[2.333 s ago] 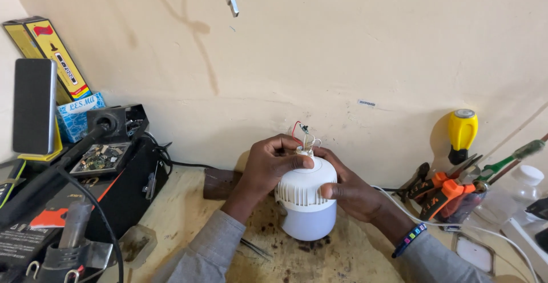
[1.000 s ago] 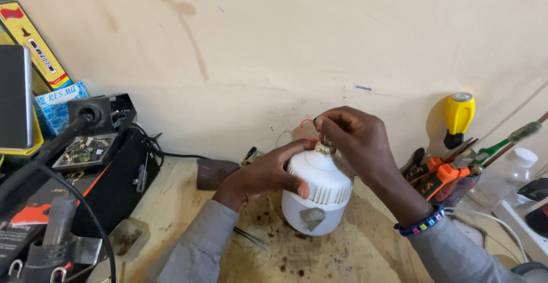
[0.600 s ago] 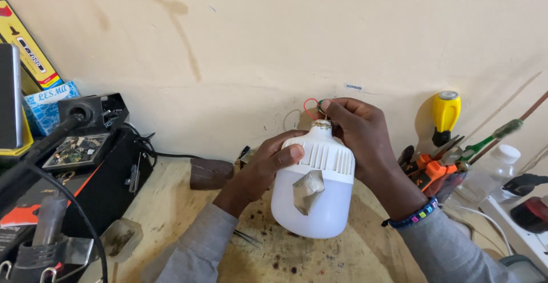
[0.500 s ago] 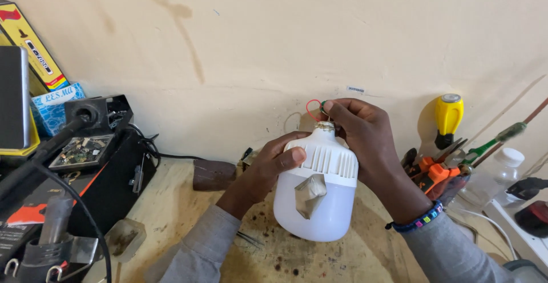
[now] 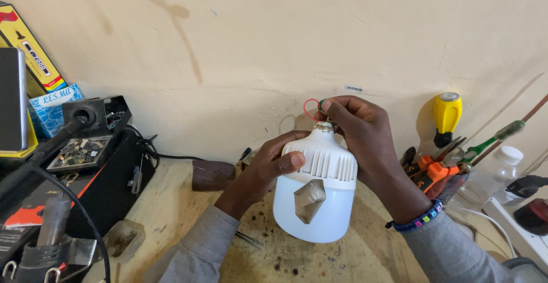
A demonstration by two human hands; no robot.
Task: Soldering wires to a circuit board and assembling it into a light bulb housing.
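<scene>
Since half a second ago little has moved: your left hand [image 5: 268, 166] still grips the ribbed collar of the white LED bulb [image 5: 315, 194], held upright above the counter [image 5: 171, 214], and your right hand [image 5: 365, 140] still pinches the red wire loop [image 5: 309, 109] at its top. At far left, a yellow box [image 5: 28, 54] leans above a blue carton [image 5: 54, 103].

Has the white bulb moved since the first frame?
Yes. The white bulb has been raised and tipped, its neck now nearer the wall and higher against the brown block, held in both hands.
</scene>
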